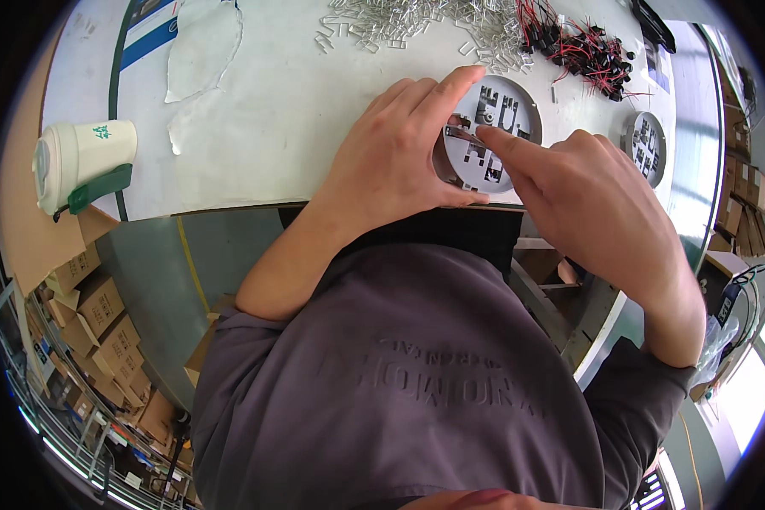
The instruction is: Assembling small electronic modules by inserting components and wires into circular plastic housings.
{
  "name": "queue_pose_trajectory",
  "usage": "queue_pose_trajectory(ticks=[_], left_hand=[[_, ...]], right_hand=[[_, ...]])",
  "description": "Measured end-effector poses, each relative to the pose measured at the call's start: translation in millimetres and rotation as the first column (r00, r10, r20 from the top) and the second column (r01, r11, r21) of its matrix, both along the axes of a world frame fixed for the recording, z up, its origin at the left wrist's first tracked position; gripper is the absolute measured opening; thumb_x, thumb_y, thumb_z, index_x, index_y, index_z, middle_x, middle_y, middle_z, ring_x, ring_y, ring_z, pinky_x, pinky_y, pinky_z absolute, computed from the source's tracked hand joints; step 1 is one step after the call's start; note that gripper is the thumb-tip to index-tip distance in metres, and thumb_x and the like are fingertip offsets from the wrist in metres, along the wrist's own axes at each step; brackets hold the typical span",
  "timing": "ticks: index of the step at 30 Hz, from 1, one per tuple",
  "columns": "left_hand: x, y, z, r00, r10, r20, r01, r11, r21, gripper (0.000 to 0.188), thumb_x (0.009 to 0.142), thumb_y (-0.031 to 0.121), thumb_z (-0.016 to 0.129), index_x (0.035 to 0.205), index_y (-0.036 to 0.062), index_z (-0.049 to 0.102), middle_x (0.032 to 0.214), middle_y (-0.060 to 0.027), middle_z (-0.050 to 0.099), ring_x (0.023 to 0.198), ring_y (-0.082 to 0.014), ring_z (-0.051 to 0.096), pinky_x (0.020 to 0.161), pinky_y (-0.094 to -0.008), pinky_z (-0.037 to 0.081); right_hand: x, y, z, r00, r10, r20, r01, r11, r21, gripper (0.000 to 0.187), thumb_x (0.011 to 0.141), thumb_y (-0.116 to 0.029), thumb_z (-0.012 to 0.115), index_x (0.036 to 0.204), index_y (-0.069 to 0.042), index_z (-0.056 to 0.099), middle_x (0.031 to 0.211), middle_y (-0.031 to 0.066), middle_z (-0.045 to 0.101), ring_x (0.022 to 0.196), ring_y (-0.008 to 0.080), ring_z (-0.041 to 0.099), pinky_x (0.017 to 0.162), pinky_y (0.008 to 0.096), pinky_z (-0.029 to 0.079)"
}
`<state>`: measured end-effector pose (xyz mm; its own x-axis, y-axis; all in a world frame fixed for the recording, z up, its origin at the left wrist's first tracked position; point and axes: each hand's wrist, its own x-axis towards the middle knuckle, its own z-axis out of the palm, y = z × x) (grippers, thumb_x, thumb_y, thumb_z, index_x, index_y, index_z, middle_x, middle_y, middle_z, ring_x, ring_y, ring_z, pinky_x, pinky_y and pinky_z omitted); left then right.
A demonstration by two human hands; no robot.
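My left hand [384, 149] grips a round grey plastic housing [518, 104] by its left rim, thumb at the near edge and fingers at the far edge. The housing is tilted up near the table's front edge and has several slots and cut-outs in its face. My right hand [599, 183] reaches in from the right, index finger stretched onto the housing's middle and the other fingers curled. At that fingertip is a small shiny metal piece [459, 133], lying against the housing; the right thumb is mostly hidden.
A second round grey housing [646, 146] rests at the table's right edge. Along the back lie a heap of small silvery U-shaped clips [399, 24] and black parts with red wires [599, 59]. A lidded cup [89, 161] stands far left; torn white paper [200, 59] lies nearby.
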<state>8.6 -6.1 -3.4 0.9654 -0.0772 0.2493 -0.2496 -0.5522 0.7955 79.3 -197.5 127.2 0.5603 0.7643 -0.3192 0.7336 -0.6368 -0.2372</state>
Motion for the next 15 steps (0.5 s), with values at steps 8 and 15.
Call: queue_pose_trajectory(ticks=[8, 15], left_hand=[[0.3, 1.4, -2.3, 0.999, -0.023, 0.025, 0.023, 1.000, 0.019, 0.114, 0.060, 0.031, 0.102, 0.161, 0.0144, 0.050, 0.105, -0.0038, 0.067, 0.097, -0.0235, 0.063, 0.095, -0.0393, 0.052], [-1.4, 3.1, -3.9, 1.000, -0.001, 0.023, 0.001, 1.000, 0.006, 0.121, 0.054, 0.027, 0.105, 0.162, 0.0137, 0.053, 0.117, -0.0075, 0.071, 0.100, -0.0256, 0.065, 0.096, -0.0396, 0.053]], right_hand=[[-0.3, -4.1, -2.6, 0.997, 0.044, 0.058, -0.041, 0.998, -0.054, 0.027, 0.099, -0.006, 0.070, 0.124, -0.005, 0.080, 0.063, 0.0132, 0.066, 0.048, 0.0299, 0.054, 0.055, 0.0407, 0.045], [10.7, -24.2, -15.1, 0.999, 0.010, 0.032, -0.013, 0.995, 0.094, 0.027, 0.098, -0.006, 0.071, 0.123, -0.003, 0.080, 0.068, 0.0116, 0.071, 0.048, 0.0255, 0.056, 0.054, 0.0380, 0.045]])
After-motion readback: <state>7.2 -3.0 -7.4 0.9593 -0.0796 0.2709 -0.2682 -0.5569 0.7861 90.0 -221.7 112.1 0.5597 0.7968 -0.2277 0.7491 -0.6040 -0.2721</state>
